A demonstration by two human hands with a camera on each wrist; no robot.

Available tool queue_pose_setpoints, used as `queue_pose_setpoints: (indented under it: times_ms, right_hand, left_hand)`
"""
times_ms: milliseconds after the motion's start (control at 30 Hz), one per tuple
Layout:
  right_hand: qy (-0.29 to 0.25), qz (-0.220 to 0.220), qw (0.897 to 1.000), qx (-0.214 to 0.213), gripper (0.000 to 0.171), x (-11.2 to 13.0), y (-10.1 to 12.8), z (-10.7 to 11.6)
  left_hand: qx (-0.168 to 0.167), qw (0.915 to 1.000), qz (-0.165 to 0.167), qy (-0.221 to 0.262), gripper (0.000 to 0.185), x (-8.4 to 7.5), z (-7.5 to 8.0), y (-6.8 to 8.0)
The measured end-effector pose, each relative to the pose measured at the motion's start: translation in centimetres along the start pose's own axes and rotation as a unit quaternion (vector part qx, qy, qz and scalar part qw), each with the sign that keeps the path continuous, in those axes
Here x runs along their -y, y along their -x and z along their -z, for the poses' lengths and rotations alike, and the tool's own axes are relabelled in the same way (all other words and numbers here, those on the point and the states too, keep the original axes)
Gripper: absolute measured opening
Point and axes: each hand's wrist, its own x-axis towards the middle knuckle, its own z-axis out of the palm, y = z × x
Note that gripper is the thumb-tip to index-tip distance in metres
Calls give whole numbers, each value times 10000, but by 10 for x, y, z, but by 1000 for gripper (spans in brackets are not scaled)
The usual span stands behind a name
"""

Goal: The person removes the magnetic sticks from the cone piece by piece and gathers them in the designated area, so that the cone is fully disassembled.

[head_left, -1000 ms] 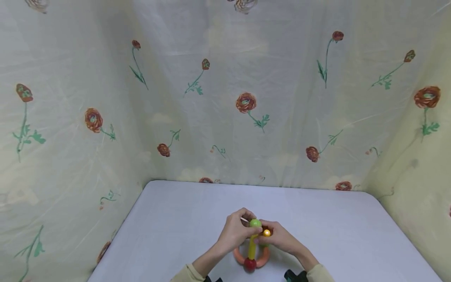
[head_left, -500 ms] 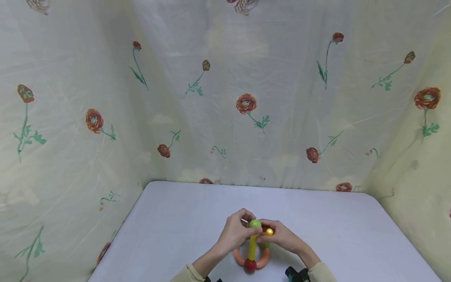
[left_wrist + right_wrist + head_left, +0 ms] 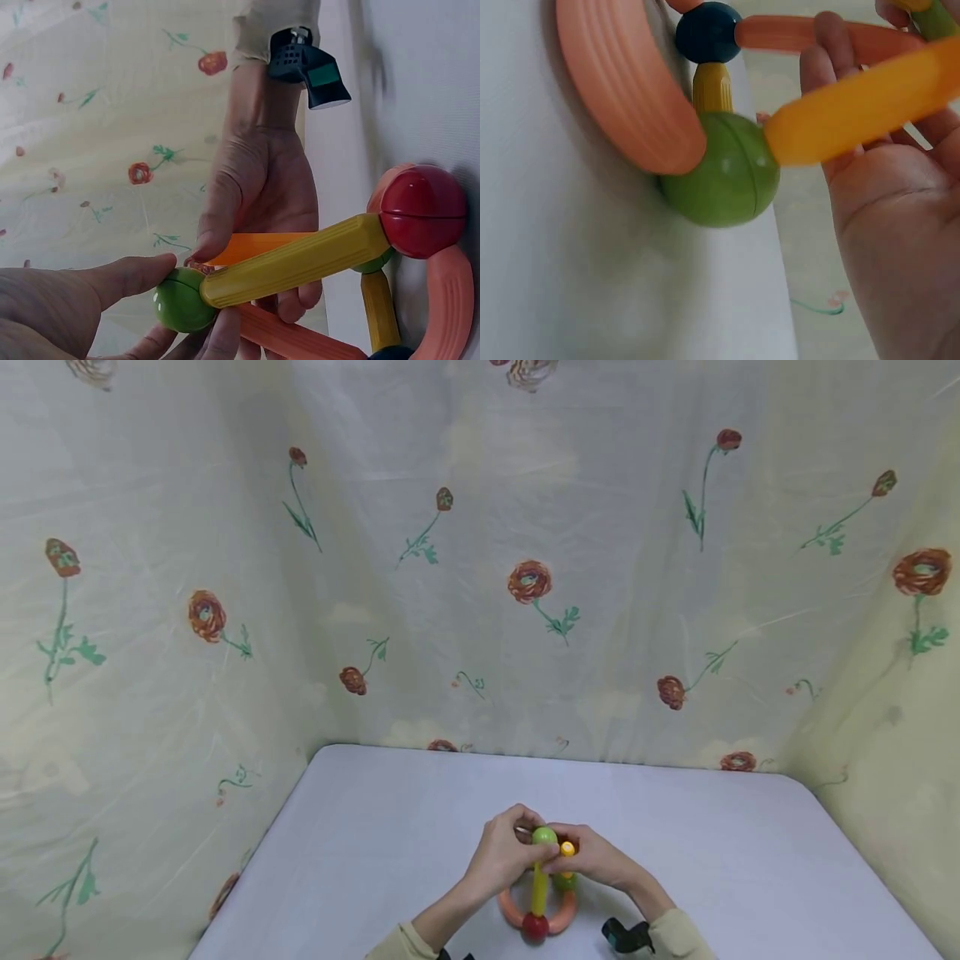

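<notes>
Two hands met over a small rod-and-ball toy at the near edge of the pale table (image 3: 390, 827). The left hand (image 3: 501, 858) had thumb and fingers curled round the green ball (image 3: 544, 837) at the top of the toy, pinching it; in the left wrist view the thumb lay against that ball (image 3: 180, 302). A yellow rod (image 3: 296, 260) ran from this ball down to a red ball (image 3: 422, 211) resting on the table. The right hand (image 3: 596, 860) gripped an orange rod (image 3: 259, 247) between thumb and curled fingers, just beside the green ball; its tip showed as a bright orange spot in the head view (image 3: 567, 849). In the right wrist view the orange rod (image 3: 859, 109) ran from a second green ball (image 3: 721, 178) on the table up across the right hand's fingers (image 3: 836, 45). A curved salmon ring piece (image 3: 619, 86) lay flat on the table, touching the second green ball. A short yellow rod (image 3: 712, 86) joined that green ball to a dark blue ball (image 3: 707, 32), from which a salmon rod (image 3: 817, 34) ran upward. Both sleeves were pale yellow-green. Floral cloth (image 3: 480, 568) hung behind and at both sides of the table.
</notes>
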Motion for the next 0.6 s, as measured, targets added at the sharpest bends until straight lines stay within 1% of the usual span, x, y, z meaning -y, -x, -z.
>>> queue_pose_setpoints:
  times_ms: [100,200,300,367,433,533,600]
  right_hand:
    - [-328,9,9994,76,49,-5,5,5]
    - [-833,260,9958,276,50,-12,11,10]
    - [-1478,612,9853,596,47,-20,13,14]
    - [-1730,669,9800,715,43,-24,13,15]
    - [-1682,538,9820,670,40,-25,11,13]
    - [-1079,131,9935,351,37,-19,9,9]
    - [-705,-111,9973,186,40,-13,9,5]
  left_hand:
    - [-40,10000,7,-11,30,-1,0,0]
    - [-65,10000,-27,13,30,-1,0,0]
    - [-44,9999,-16,102,29,0,0,0]
    - [-47,9999,-5,102,29,0,0,0]
    - [-56,10000,48,43,29,0,-1,0]
    - [-98,9998,123,-82,31,0,-1,0]
    - [-101,9997,176,-128,31,0,-1,-1]
